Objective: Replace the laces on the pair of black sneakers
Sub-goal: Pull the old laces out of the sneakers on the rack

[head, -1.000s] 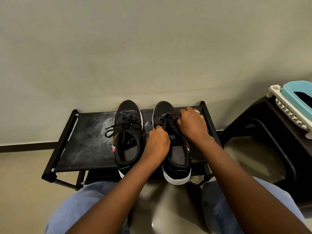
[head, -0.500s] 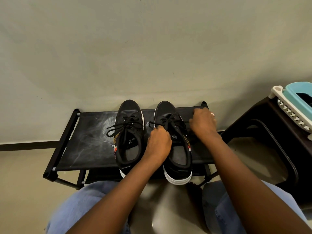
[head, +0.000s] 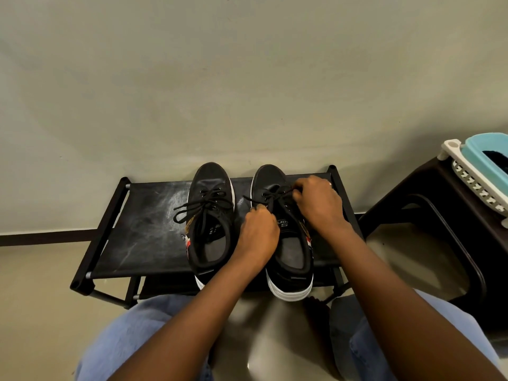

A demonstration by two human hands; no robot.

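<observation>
Rack (head: pixel 143 232) holds black sneakers (head: pixel 211 215).

A black rack (head: pixel 143 232) stands beside a dark stool (head: pixel 428 204) (bearing a blue-and-white basket (head: pixel 475 174)).

The right hand (head: pixel 319 204) has moved back in over the right sneaker's lace (head: pixel 275 195).

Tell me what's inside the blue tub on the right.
Something black lies inside the blue tub, which sits in a white basket. The frame edge cuts off the rest, so I cannot identify it.
</observation>
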